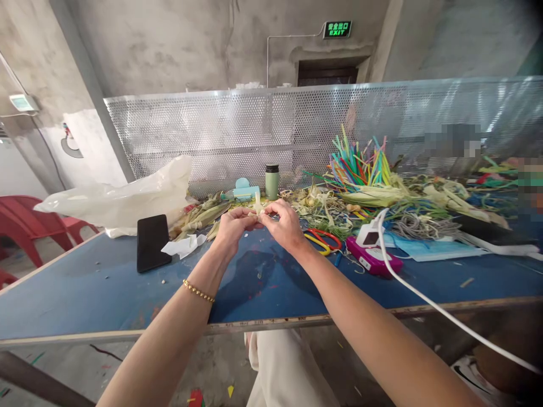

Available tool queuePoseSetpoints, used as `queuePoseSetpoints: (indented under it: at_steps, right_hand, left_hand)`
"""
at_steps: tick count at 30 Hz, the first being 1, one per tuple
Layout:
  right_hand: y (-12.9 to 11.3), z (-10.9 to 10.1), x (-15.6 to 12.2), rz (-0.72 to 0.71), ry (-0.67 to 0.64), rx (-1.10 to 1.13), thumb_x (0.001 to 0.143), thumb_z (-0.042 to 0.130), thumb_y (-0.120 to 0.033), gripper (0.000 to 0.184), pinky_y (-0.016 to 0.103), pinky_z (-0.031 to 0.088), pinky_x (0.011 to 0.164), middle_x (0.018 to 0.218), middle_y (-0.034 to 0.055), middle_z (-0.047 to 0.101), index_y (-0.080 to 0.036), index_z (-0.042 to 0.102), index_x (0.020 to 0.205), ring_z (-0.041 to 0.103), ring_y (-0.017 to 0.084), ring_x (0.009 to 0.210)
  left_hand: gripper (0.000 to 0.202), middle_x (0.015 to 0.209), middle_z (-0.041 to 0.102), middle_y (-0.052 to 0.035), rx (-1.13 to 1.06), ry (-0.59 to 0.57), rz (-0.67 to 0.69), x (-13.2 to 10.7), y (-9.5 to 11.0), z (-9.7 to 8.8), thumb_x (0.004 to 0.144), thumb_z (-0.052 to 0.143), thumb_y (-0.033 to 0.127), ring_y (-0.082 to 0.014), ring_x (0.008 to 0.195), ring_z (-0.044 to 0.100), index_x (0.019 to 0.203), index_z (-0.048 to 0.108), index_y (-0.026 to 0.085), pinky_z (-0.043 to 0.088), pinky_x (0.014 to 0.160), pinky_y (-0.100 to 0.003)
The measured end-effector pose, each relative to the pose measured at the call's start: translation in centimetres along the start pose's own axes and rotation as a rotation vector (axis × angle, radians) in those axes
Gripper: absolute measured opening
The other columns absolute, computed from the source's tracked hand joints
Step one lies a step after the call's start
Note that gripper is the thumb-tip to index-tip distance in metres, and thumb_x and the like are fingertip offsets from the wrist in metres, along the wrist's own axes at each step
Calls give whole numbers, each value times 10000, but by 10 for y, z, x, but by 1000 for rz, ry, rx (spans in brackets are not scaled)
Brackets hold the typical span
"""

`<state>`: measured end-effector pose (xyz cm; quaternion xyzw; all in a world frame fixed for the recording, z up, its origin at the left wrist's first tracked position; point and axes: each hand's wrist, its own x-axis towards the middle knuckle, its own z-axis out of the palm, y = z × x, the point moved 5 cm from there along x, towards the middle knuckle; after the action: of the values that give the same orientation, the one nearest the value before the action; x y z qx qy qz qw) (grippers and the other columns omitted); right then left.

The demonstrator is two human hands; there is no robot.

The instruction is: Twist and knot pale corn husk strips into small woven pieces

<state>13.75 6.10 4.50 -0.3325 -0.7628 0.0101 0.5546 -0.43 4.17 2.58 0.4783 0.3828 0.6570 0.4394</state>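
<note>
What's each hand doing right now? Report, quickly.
Left hand: closed, fingertips pinching a pale strip.
Right hand: closed, pinching the same pale strip.

Soft shadows darken the table [97,299]; glare streaks the panel [314,124].

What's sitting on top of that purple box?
A white block sits on the purple box, with a white cable crossing in front. The box's surface beneath the block is covered.
</note>
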Motion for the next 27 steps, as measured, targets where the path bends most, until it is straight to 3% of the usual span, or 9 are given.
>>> queuePoseSetpoints:
  at_steps: [9, 19, 27]
  right_hand:
    - [7, 7, 1, 152, -167, 154, 713, 634, -157, 96, 266, 424, 654, 677, 13, 633, -185, 580, 639, 562, 149, 668]
    - [12, 9, -3, 395, -191, 418, 656, 677, -252, 123, 246, 377, 552, 604, -18, 588, -169, 589, 635, 496, 118, 569]
    - [11, 8, -5, 440, -189, 443, 649, 672, -281, 143, 250, 351, 540, 576, -16, 568, -172, 587, 612, 475, 119, 558]
  left_hand:
    - [179, 538, 642, 6, 93, -5, 50, 1, 3, 2, 511, 769, 196, -146, 538, 639, 640, 659, 140, 421, 572, -251]
    - [165, 568, 668, -26, 119, -81, 33, 0, 4, 3, 538, 751, 221, -172, 568, 655, 641, 653, 138, 456, 621, -286]
    - [234, 586, 692, -78, 143, -154, 25, 1, 0, 4, 654, 749, 352, -171, 587, 643, 664, 671, 132, 441, 620, -285]
